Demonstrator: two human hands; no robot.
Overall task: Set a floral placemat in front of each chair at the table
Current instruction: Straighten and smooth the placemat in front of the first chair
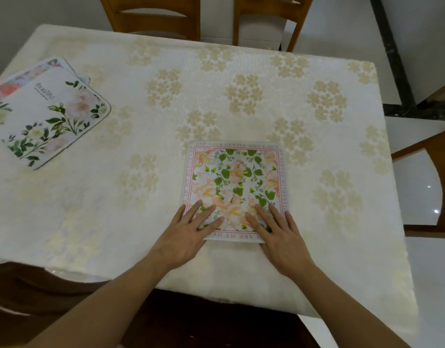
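Note:
A square floral placemat [235, 182] with a pink lettered border lies flat near the table's near edge. My left hand [188, 236] rests flat on its near left corner, fingers spread. On its near right corner my right hand [279, 234] presses down the same way. Neither hand grips anything. A small stack of other floral placemats [48, 116] lies at the far left of the table; the top one is white with green leaves and pale roses.
The table carries a cream cloth [241, 91] with beige flower clusters. Two wooden chairs [156, 13] [266, 18] stand at the far side, another chair [427, 182] at the right end, and a dark chair [40, 292] at the near left.

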